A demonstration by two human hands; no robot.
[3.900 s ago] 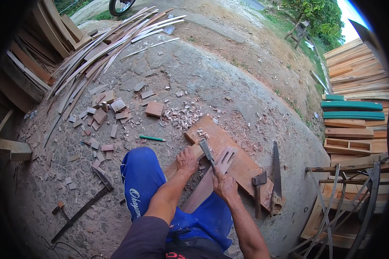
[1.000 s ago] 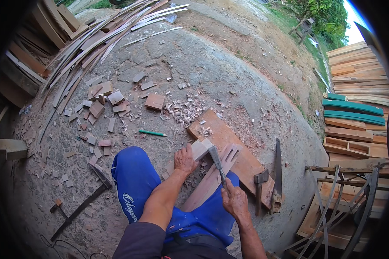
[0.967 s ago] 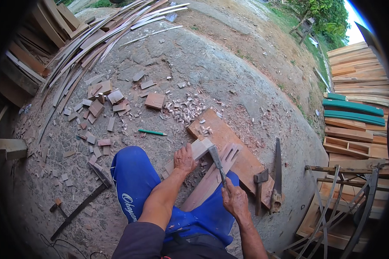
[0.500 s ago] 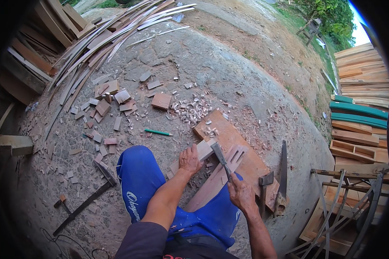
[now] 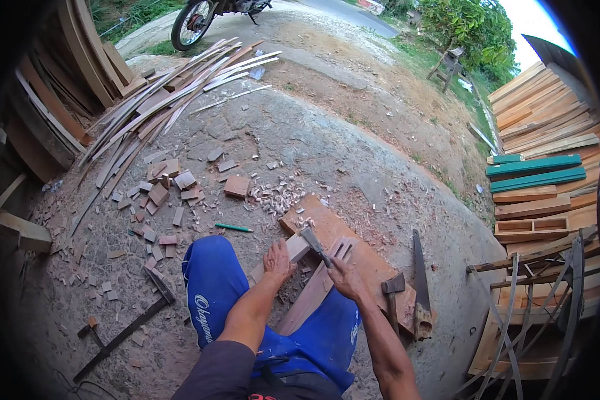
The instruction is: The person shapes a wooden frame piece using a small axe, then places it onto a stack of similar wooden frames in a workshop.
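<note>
My left hand (image 5: pixel 277 257) presses flat on a narrow wooden strip (image 5: pixel 308 299) that runs from my blue-trousered lap up onto a wide brown board (image 5: pixel 353 250) on the concrete. My right hand (image 5: pixel 343 277) grips the handle of a hatchet-like chopping tool (image 5: pixel 313 243), whose metal head sits over the far end of the strip. A pale block (image 5: pixel 293 248) lies just beyond my left fingers. Wood chips (image 5: pixel 277 195) are scattered ahead of the board.
A handsaw (image 5: pixel 421 280) and a small hatchet (image 5: pixel 393 293) lie on the board's right end. A green pencil (image 5: pixel 233 228), offcut blocks (image 5: pixel 173 193), a long clamp bar (image 5: pixel 123 330), a pile of slats (image 5: pixel 173 93), stacked planks (image 5: pixel 547 147) and a motorbike wheel (image 5: pixel 187 27) surround me.
My right hand has swung the chopping tool up and down on the strip's far end. My left hand has stayed pressed on the strip. The view has shifted slightly.
</note>
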